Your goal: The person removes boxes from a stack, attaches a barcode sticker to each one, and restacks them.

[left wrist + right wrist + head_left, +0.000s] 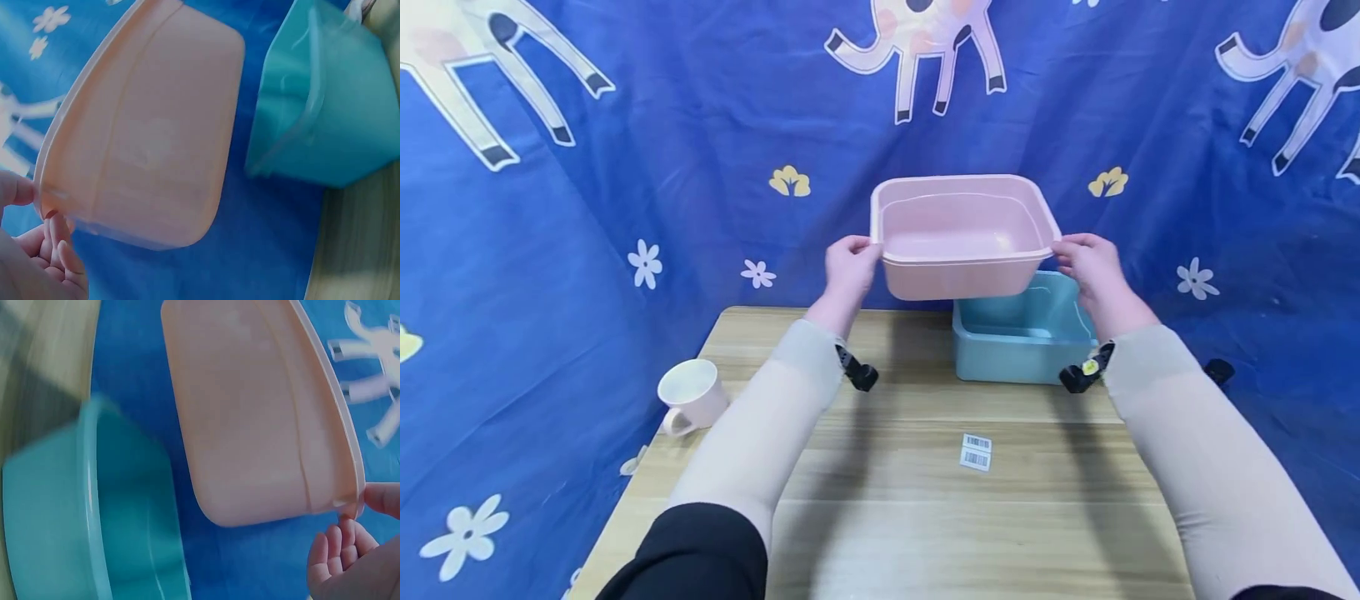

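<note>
A pink rectangular plastic basin (962,279) is held up in the air, above the back of the table. My left hand (852,271) pinches its rim at the left end, thumb on top and fingers beneath, as the left wrist view shows. At the opposite end my right hand (1092,265) pinches the rim the same way. The basin's inside, seen in the head view, holds nothing. Behind and below it, a teal basin (1022,357) stands on the table, partly hidden by the pink one and my right wrist.
A pale pink mug (692,397) stands at the table's left edge, its handle toward me. A barcode sticker (976,452) lies on the wooden table (910,508). A blue printed curtain (722,167) hangs close behind the table and along its sides.
</note>
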`<action>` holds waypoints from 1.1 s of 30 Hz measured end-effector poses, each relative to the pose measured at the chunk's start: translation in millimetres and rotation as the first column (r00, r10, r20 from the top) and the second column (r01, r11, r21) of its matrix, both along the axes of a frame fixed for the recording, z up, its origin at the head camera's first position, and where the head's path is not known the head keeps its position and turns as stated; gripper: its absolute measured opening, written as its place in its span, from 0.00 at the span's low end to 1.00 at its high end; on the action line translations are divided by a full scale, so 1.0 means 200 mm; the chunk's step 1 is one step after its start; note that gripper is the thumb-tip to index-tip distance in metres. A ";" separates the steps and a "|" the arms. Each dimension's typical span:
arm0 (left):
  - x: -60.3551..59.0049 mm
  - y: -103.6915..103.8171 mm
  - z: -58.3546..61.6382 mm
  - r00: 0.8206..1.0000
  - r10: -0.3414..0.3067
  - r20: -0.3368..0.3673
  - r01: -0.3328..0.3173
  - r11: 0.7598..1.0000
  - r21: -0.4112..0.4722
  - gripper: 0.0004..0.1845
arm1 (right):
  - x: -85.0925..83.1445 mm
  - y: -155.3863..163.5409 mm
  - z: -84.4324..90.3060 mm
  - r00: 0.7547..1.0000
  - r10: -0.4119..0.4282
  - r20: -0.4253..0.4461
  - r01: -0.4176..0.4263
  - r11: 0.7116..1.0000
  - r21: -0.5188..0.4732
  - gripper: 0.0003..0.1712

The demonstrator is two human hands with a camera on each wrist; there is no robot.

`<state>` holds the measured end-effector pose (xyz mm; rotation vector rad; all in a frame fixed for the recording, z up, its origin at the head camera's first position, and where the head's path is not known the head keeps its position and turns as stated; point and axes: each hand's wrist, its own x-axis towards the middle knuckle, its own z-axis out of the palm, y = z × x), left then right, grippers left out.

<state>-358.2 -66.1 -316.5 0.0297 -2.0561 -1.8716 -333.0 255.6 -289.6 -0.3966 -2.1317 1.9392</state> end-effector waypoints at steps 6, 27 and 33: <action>0.03 -0.27 -0.03 0.996 0.090 -0.003 -0.090 0.995 0.046 0.13 | -0.05 -0.30 -0.05 0.999 0.041 -0.019 -0.042 0.999 -0.019 0.09; 0.06 -0.79 -0.46 0.962 0.173 0.210 -0.173 0.985 -0.018 0.18 | -0.01 -0.90 -0.60 0.985 0.137 0.108 -0.133 0.990 -0.044 0.13; 0.06 -0.77 -0.60 0.951 0.141 0.276 -0.138 0.990 -0.031 0.18 | 0.01 -0.92 -0.75 0.982 0.135 0.136 -0.121 0.987 -0.106 0.14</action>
